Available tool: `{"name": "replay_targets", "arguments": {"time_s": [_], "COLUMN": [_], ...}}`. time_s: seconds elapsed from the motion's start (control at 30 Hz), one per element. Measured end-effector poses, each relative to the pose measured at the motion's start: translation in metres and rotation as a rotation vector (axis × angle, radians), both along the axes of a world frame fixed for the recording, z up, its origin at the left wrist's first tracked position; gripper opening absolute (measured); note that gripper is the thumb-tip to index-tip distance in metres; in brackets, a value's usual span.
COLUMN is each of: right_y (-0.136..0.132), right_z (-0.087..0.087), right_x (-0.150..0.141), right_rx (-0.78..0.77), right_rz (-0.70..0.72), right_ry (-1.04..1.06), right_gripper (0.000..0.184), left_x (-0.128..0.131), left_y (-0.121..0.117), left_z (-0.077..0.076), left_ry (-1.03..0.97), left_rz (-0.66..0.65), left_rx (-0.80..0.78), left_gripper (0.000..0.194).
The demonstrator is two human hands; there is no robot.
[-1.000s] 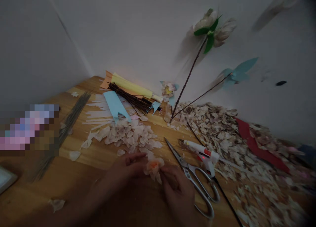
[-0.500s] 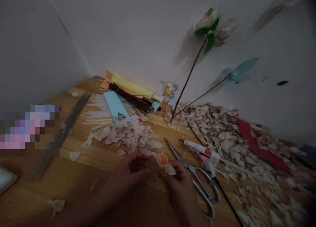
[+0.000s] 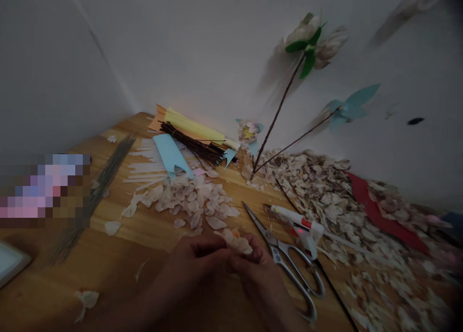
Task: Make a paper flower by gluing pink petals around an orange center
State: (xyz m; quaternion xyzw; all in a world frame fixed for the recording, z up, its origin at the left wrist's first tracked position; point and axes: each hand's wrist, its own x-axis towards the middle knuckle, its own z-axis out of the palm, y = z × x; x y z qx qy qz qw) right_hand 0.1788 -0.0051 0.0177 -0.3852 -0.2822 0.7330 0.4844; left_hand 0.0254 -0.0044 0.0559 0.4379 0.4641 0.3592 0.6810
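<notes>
A small handmade flower [image 3: 238, 244] with pale, translucent petals and a bit of orange at its centre is held low over the table. My right hand [image 3: 257, 263] pinches it from the right, the thumb underneath the petals. From the left, the fingers of my left hand [image 3: 197, 260] close on the flower's near left side, thumb and fingertips together. Its underside is hidden by my fingers. Just beyond my hands lies a heap of loose pale petals [image 3: 195, 197], with a single petal [image 3: 216, 222] nearest the flower.
Scissors [image 3: 285, 255] and a white glue gun [image 3: 298, 223] with its red light on lie right of my hands. Dried petals [image 3: 325, 192] pile along the wall beside a red strip [image 3: 383, 216]. Wire stems [image 3: 112, 168], brown stems [image 3: 191, 141] and blue paper [image 3: 171, 153] lie left.
My hands have drawn together around the flower. It has turned, so pale petals now cover most of its orange centre. A separate petal beyond it has come into view.
</notes>
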Motion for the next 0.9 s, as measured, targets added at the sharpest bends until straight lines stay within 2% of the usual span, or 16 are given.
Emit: {"name": "replay_targets", "arguments": {"time_s": [0.37, 0.57, 0.9], "right_y": [0.001, 0.001, 0.003], "right_z": [-0.003, -0.003, 0.011], "right_x": [0.001, 0.003, 0.004], "right_rx": [-0.014, 0.01, 0.04], "right_rz": [0.007, -0.008, -0.005], "right_ry": [-0.037, -0.089, -0.168], "right_gripper": [0.04, 0.04, 0.043], "left_x": [0.001, 0.002, 0.002], "left_y": [-0.003, -0.003, -0.002], "left_z": [-0.01, -0.012, -0.007], "left_ry": [-0.026, -0.05, -0.022], "left_rz": [0.009, 0.013, 0.008], "left_rx": [-0.026, -0.1, -0.182], "left_gripper": [0.016, 0.019, 0.022]}}
